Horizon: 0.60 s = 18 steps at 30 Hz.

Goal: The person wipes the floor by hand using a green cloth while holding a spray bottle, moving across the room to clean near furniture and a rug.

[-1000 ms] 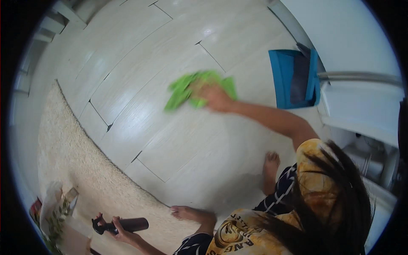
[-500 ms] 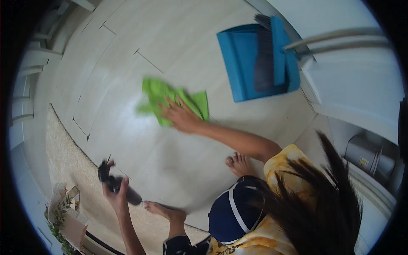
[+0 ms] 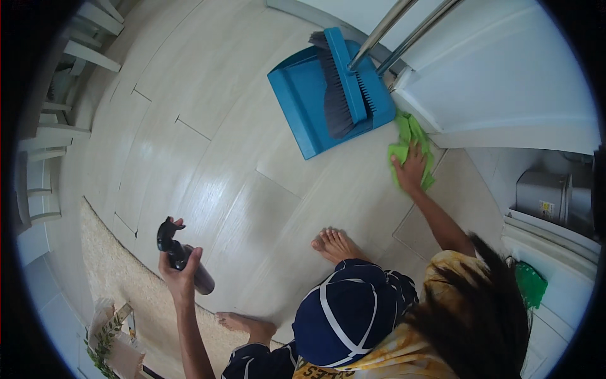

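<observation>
My left hand [image 3: 181,270] is closed around a dark spray bottle [image 3: 201,278] with a black trigger head, held above the floor at the lower left. On the right, my right hand [image 3: 413,167] grips a crumpled green cloth [image 3: 404,151] against the floor, its fingers partly spread over the fabric. The cloth lies beside the near right corner of a blue dustpan [image 3: 303,120] and touches the base of a white panel. A blue broom head [image 3: 346,79] with grey bristles rests in the dustpan.
Metal handles [image 3: 385,28] rise from broom and dustpan at the upper right. A beige rug [image 3: 120,265] borders the floor at left, near a leafy plant [image 3: 101,347]. White chair legs [image 3: 91,57] stand far left. At right, a grey bin [image 3: 540,196] sits in a recess.
My right hand has carried the green cloth from mid-floor to the right, past the dustpan's near corner. My left hand keeps the spray bottle. The view has shifted.
</observation>
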{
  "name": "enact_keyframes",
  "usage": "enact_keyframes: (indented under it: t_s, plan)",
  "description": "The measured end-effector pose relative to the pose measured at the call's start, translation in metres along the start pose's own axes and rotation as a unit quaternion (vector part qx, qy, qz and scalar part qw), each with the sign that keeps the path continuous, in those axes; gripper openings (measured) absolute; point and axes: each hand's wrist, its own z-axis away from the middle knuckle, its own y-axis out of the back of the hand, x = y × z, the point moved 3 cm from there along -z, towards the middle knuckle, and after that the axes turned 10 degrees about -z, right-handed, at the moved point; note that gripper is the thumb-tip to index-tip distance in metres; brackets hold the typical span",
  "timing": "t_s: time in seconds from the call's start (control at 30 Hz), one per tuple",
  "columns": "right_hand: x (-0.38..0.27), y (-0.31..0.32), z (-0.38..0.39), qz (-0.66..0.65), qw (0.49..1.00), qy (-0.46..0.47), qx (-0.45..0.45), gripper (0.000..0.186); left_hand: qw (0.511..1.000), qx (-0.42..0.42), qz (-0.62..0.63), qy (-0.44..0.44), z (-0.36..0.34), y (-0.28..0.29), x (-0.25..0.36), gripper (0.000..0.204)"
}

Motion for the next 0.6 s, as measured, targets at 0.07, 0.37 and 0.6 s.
enact_keyframes:
  t_s: [0.07,0.37,0.6]
  plan:
    - [-0.024,-0.007,0.012,0.030,0.991,-0.007,-0.131,0.068,1.000,0.002,0.005,-0.021,-0.002,-0.004,0.002,0.064]
    - [-0.181,0.049,-0.178,-0.417,0.898,0.049,0.134,0.116,0.997,0.045,0.049,0.029,0.019,0.006,-0.016,0.069]
    - [-0.234,-0.002,-0.217,-0.412,0.898,0.033,0.150,0.125,0.991,0.108,0.073,0.038,0.035,0.017,-0.034,0.068]
